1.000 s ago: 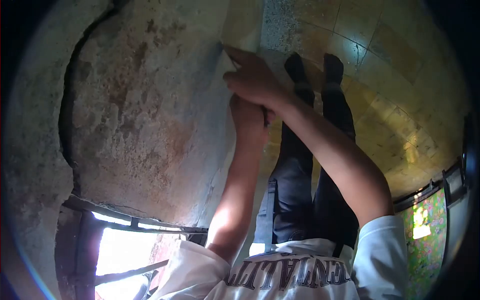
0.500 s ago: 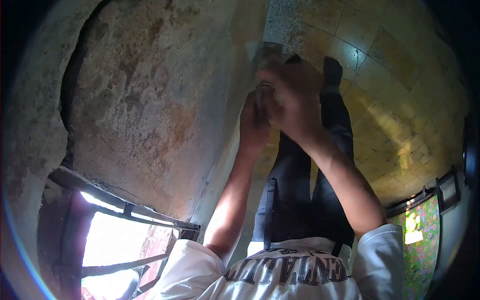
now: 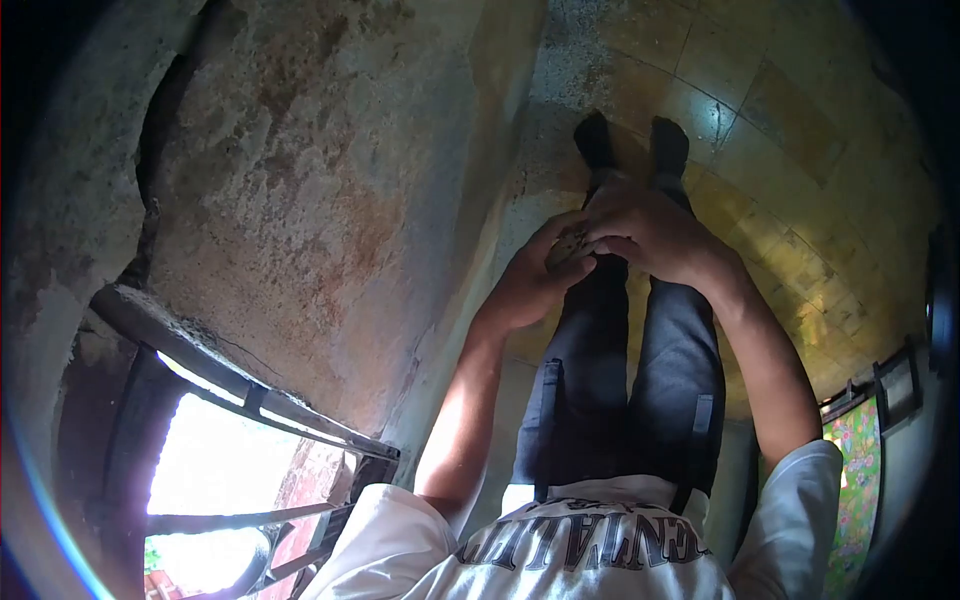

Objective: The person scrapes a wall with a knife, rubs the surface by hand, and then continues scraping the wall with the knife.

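Note:
In front of my legs, my left hand (image 3: pixel 535 280) is closed around a small brownish-grey object with dark spots (image 3: pixel 568 246). Its kind I cannot make out, since fingers cover much of it. My right hand (image 3: pixel 655 232) reaches in from the other side, its fingers bent and its thumb and fingertips meeting at the object's edge. Both hands touch each other around it.
A stained, peeling wall (image 3: pixel 290 190) rises close on the left, with a barred window (image 3: pixel 230 470) below it. Yellowish tiles (image 3: pixel 790 130) cover the floor under my feet. At lower right hangs a green flowered cloth (image 3: pixel 855 480).
Both hands have come down and nearer my body, and the right one has shifted to the right. Their motion blur is gone. A blurred greyish shape above the hands no longer shows.

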### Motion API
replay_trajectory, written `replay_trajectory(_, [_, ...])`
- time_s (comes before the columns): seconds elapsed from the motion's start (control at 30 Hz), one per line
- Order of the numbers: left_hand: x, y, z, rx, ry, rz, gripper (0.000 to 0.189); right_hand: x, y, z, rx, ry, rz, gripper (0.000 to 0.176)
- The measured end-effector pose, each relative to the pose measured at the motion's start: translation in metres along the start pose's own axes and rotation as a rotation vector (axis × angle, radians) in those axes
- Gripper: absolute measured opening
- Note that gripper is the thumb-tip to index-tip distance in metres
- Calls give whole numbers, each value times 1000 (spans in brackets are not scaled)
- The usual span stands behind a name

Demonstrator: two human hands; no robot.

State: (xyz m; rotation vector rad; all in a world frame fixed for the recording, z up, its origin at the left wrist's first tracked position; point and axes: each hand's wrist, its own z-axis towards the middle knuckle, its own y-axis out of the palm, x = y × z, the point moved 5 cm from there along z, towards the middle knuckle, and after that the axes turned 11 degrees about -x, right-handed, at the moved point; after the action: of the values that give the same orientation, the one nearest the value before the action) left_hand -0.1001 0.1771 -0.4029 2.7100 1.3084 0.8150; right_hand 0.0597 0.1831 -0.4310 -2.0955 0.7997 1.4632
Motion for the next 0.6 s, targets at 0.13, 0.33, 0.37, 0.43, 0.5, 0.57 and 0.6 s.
replay_trajectory(0.13, [-5,-5,-8,-81,-85,-136,38,14,-7,-15,28,206,324,17])
replay_trajectory(0.33, [-9,-13,-1,177,129,-403,26,29,21,-32,332,282,714,16])
replay_trajectory(0.37, [-10,-10,1,202,152,-379,25,25,22,-35,311,288,585,16])
replay_trajectory(0.43, [-9,-5,6,251,204,-330,23,5,17,-33,267,297,323,15])
replay_trajectory(0.5, [-6,4,9,166,182,-137,23,-4,23,-29,213,311,399,15])
replay_trajectory(0.57, [-6,11,10,145,185,-80,23,1,38,-31,211,374,551,13])
replay_trajectory(0.6, [-7,13,12,166,203,-121,23,1,37,-32,231,371,521,12])
